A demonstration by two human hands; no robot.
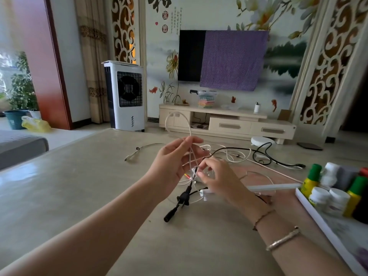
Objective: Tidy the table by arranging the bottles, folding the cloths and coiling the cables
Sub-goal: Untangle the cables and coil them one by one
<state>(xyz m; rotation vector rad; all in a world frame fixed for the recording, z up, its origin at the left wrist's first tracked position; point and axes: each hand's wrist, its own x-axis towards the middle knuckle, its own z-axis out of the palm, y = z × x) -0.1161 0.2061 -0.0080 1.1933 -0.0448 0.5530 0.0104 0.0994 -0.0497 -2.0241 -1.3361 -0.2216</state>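
Above the middle of the tabletop [79,186], the left hand [173,162] pinches a white cable [179,124] between thumb and fingers, its loop rising above the hand. The right hand [217,178], fingers curled, holds lower strands of the same tangle. A black cable [260,154] snakes across the tabletop behind the hands, and a black plug [179,204] hangs beneath them. Bottles [328,192] stand together on a tray [318,220] at the right.
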